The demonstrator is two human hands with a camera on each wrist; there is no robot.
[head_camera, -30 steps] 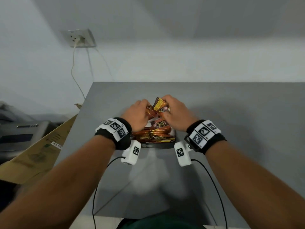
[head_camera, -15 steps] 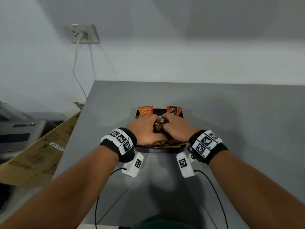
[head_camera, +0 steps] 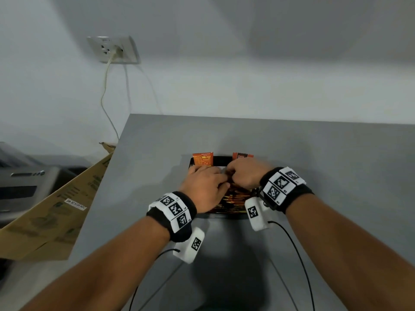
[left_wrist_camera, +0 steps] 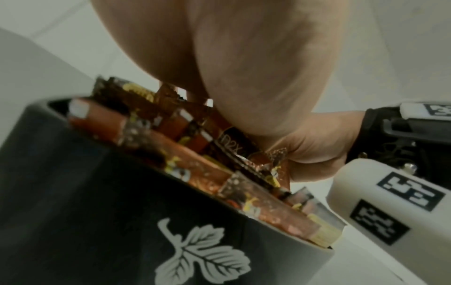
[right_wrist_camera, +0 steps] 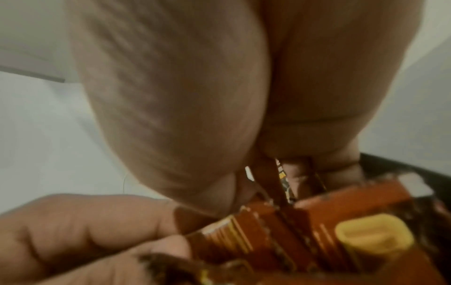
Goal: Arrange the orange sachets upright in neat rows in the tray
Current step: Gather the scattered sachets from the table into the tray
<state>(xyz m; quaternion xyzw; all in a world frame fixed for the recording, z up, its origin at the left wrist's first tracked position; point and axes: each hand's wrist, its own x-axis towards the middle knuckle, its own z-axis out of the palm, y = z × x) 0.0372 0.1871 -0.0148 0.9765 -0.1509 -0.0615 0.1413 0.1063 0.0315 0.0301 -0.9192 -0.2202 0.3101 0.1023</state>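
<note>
A black tray [head_camera: 224, 214] sits on the grey table, filled with a loose pile of orange sachets [head_camera: 234, 198]. Two sachets stand upright against its far wall, one at the left [head_camera: 202, 158] and one at the right [head_camera: 242, 156]. My left hand [head_camera: 204, 187] lies over the pile's left side; in the right wrist view its thumb and finger [right_wrist_camera: 97, 217] pinch a sachet end [right_wrist_camera: 227, 229]. My right hand [head_camera: 242, 176] is curled over the right side, with sachets [right_wrist_camera: 269, 185] held between its fingers. The left wrist view shows the tray wall [left_wrist_camera: 97, 212] with a white leaf and sachets [left_wrist_camera: 200, 169] sticking above the rim.
A cardboard sheet [head_camera: 56, 209] leans off the table's left edge, with a grey machine [head_camera: 24, 187] behind it. A wall socket [head_camera: 112, 49] with a hanging cable is at the back left. Bare table surface [head_camera: 336, 164] lies right of the tray.
A second ago both hands held sachets raised above the tray; they have come down into it. Two sachets now stand upright at the far wall.
</note>
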